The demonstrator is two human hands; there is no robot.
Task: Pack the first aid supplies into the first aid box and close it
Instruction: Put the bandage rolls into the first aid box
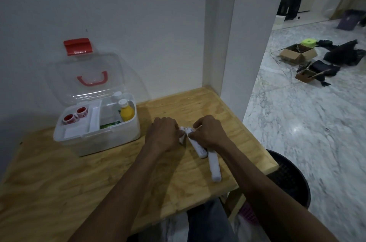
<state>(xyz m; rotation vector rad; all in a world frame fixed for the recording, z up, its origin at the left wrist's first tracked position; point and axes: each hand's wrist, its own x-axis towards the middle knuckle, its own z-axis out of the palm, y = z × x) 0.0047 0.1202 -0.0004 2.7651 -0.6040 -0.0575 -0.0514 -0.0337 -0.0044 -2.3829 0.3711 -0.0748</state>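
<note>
- Two white rolls lie on the desk (pixel 83 178); the nearer roll (pixel 214 168) lies free, the farther roll (pixel 196 147) is under the hands.
- Left hand (pixel 164 134) and right hand (pixel 208 132) both pinch the farther roll's far end; it looks light and soft, best gripped mid-length.
- The first aid box (pixel 95 136) stands open to the left, lid (pixel 85 75) up against the wall.
- Bare desk lies between; its right edge is close.

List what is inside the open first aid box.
In the first aid box: two red-and-white tape rolls on its tray, a yellow bottle, a white-capped bottle, a green packet. Anything beneath the tray is hidden.
</note>
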